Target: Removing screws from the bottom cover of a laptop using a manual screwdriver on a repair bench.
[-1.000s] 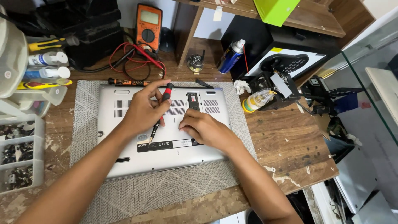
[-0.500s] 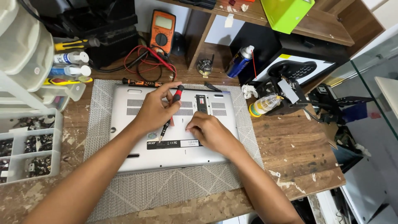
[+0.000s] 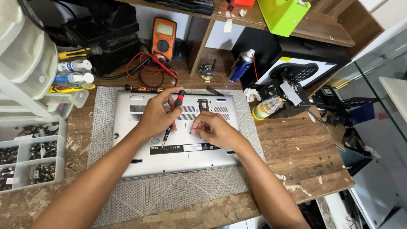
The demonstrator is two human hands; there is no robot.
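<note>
Holding a small screwdriver (image 3: 173, 119) with a red and black handle, the left hand (image 3: 156, 115) has its grip pinched round the shaft, tip slanting down onto the underside of a silver laptop (image 3: 169, 159). The laptop lies bottom up on a grey woven mat (image 3: 169, 195) in the middle of the worktop (image 3: 305, 157). The right hand (image 3: 213, 130) rests on the shell just beside the tool, fingertips (image 3: 196, 129) drawn together and pressed to the panel near a vent grille; whether they pinch a screw I cannot tell.

The risks, as I judge them: the tip sits at a slant, so it could skate off a screw head and scratch the shell. Any loosened screw is tiny and could roll into the mat's weave or off the edge.

Around it the head view is crowded. A second screwdriver (image 3: 142, 88) lies touching the laptop's far edge, with red and black probe leads (image 3: 148, 70) coiled behind it under an orange multimeter (image 3: 164, 37). A spray can (image 3: 241, 65) and a small yellow-capped bottle (image 3: 267, 108) stand to the right. A compartment tray (image 3: 29, 154) of small parts sits at the left.
</note>
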